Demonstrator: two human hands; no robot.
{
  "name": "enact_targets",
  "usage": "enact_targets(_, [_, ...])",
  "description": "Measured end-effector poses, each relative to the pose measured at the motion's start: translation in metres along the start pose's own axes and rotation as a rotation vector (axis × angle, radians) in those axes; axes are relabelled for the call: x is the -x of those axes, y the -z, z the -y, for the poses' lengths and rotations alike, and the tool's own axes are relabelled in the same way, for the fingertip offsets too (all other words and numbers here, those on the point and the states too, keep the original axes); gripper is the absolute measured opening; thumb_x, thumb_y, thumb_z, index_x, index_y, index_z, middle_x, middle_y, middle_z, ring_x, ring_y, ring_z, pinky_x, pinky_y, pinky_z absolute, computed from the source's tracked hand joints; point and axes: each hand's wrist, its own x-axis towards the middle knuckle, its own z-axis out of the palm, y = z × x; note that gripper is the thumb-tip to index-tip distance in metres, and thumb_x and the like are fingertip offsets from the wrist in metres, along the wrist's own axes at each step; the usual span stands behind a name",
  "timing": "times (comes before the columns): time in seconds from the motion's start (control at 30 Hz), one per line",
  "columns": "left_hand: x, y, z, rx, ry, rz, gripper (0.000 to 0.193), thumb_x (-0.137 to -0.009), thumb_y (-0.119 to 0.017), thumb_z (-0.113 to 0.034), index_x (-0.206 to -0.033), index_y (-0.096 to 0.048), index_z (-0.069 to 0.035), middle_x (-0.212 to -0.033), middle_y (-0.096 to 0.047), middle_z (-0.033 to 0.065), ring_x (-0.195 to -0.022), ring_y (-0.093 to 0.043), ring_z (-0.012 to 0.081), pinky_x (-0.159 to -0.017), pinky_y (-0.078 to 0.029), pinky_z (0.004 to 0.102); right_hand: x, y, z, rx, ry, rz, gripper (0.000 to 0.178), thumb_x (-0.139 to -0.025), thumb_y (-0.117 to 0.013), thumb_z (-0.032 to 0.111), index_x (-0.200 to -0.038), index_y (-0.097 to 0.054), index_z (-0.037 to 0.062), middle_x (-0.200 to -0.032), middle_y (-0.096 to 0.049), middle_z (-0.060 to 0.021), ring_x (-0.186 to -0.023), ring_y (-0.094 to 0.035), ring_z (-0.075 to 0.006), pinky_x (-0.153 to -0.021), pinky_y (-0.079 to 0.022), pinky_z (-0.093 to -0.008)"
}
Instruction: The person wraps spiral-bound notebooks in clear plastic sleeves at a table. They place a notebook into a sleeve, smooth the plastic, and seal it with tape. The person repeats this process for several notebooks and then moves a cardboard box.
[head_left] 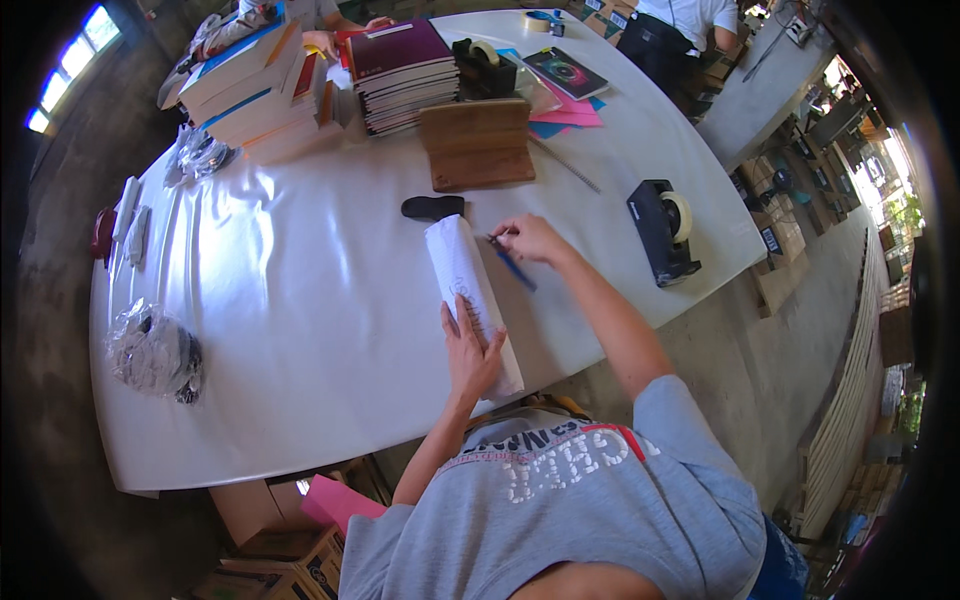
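A long white paper-covered bundle [466,285] with dark marks on its top lies near the table's front edge, slanting away from me. My left hand [472,350] rests spread over its near half, fingers apart. Just right of its far end, my right hand [530,240] is closed in a pinch on a thin blue tool [515,268]. That tool points down toward the table and is blurred, so its exact kind is unclear. A dark oblong object [433,208] sits right beyond the bundle's far end.
Beyond lie a brown folded case [480,150], a thin rod [565,165], stacked notebooks [400,75] and a pile of books [255,90]. A black tape dispenser [662,235] stands right. Plastic-wrapped goods [155,352] lie left. Two other people [670,30] are across the table.
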Motion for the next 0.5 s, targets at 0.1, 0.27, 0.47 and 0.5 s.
enact_targets(0.1, [-0.001,0.004,0.003,-0.026,-0.043,0.12,0.07,-0.082,-0.06,-0.029,-0.14,-0.026,-0.009,-0.143,-0.015,0.0277,-0.127,-0.028,0.043,-0.099,-0.032,0.0451,-0.018,0.011,0.023,0.247,0.053,-0.02,0.024,-0.075,-0.059,0.012,-0.098,-0.068,0.0106,-0.081,-0.067,-0.0112,-0.071,-0.064,-0.0169,-0.064,-0.051,-0.0323])
enact_targets(0.27, [0.006,-0.011,0.009,0.036,-0.113,-0.022,0.07,-0.081,-0.061,-0.028,-0.139,-0.03,-0.005,-0.145,-0.017,0.0239,-0.127,-0.029,0.0394,-0.097,-0.031,0.0436,-0.038,0.008,0.064,0.594,-0.046,0.011,0.03,-0.069,-0.059,0.011,-0.096,-0.07,0.014,-0.074,-0.068,-0.0069,-0.065,-0.064,-0.0194,-0.066,-0.051,-0.0325])
enact_targets(0.47, [0.007,-0.018,0.009,0.072,-0.114,-0.097,0.075,-0.078,-0.064,-0.026,-0.138,-0.028,-0.001,-0.142,-0.024,0.0241,-0.126,-0.033,0.038,-0.098,-0.03,0.0437,-0.047,-0.003,0.082,0.669,-0.081,0.043,0.031,-0.066,-0.057,0.007,-0.093,-0.071,0.0139,-0.089,-0.068,-0.0118,-0.08,-0.065,-0.0276,-0.071,-0.052,-0.0377])
enact_targets(0.5, [0.007,-0.018,0.01,0.085,-0.124,-0.099,0.075,-0.077,-0.065,-0.025,-0.138,-0.028,-0.001,-0.142,-0.024,0.024,-0.126,-0.032,0.0379,-0.099,-0.03,0.0435,-0.049,-0.009,0.085,0.729,-0.077,0.019,0.031,-0.066,-0.057,0.006,-0.094,-0.07,0.0115,-0.093,-0.067,-0.0134,-0.086,-0.064,-0.0286,-0.074,-0.051,-0.0386])
